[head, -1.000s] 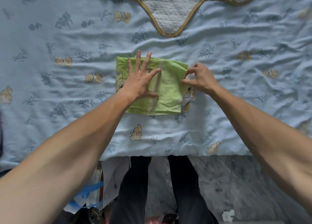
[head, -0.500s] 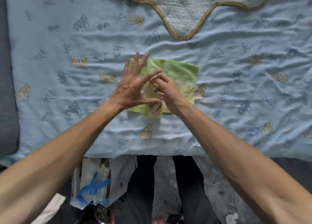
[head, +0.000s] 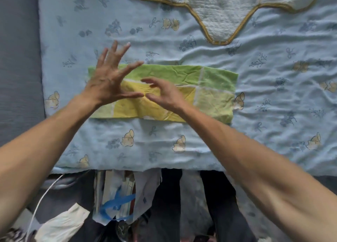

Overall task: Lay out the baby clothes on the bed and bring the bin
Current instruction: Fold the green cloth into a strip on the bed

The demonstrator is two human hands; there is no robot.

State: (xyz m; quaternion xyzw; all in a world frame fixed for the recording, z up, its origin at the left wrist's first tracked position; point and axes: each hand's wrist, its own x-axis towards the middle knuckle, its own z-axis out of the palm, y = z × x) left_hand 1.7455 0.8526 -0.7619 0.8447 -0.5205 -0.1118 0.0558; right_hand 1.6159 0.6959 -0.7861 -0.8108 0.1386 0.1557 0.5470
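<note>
A green and yellow baby cloth [head: 209, 88] lies folded in a wide strip on the light blue printed bed cover [head: 273, 114]. My left hand [head: 107, 79] hovers over the cloth's left end with fingers spread and straight. My right hand [head: 164, 94] is just beside it over the yellow middle patch, fingers loosely bent, holding nothing. A white quilted baby garment [head: 222, 12] with mustard trim lies spread at the top of the bed. No bin is in view.
The bed's front edge runs across at my legs [head: 167, 196]. Below it on the floor lie a blue-strapped bag with papers [head: 116, 201], a white cable [head: 42, 199] and a white plastic bag [head: 62, 223]. Grey mattress [head: 18, 59] shows on the left.
The green cloth was a small folded square; it now lies wider, with a yellow panel showing. My right hand moved from its right edge to the middle, and both hands have lifted off it.
</note>
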